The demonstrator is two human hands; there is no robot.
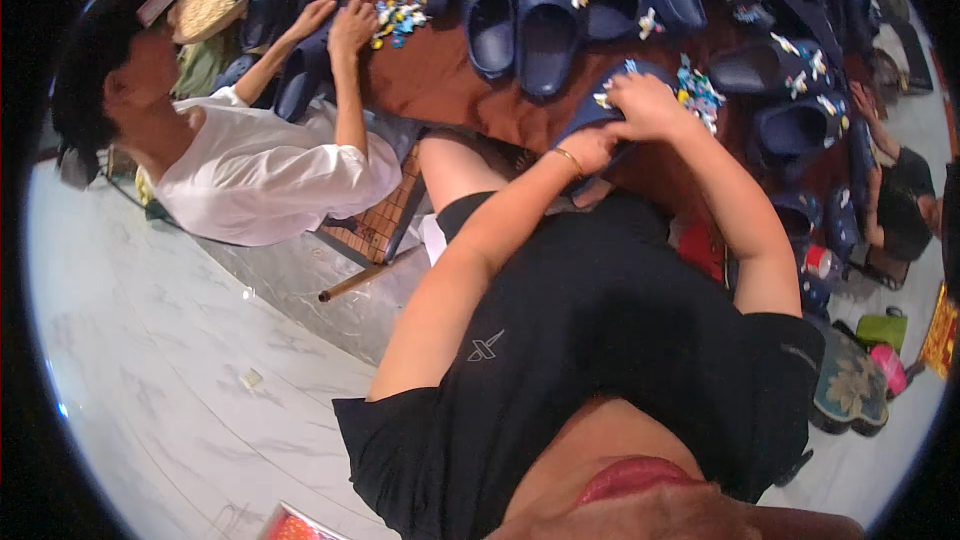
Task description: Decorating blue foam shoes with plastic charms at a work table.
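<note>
A navy clog (588, 112) is tilted at the near edge of the brown cloth, with small charms on its upper. My left hand (588, 148), a gold bracelet at its wrist, is closed on the near end of the clog. Over the clog's upper lies my right hand (648, 107), its fingers bent and pressed down beside a small white charm (601, 99). What its fingertips pinch, if anything, is hidden. Just right of that hand is a pile of colourful shoe charms (698, 98).
Several decorated navy clogs (545, 25) line the brown cloth (430, 85) at the back and right. On my left, a co-worker in white (270, 175) reaches to another charm pile (402, 22). Another person in black (905, 205) sits far right. A patterned stool (850, 385) stands lower right.
</note>
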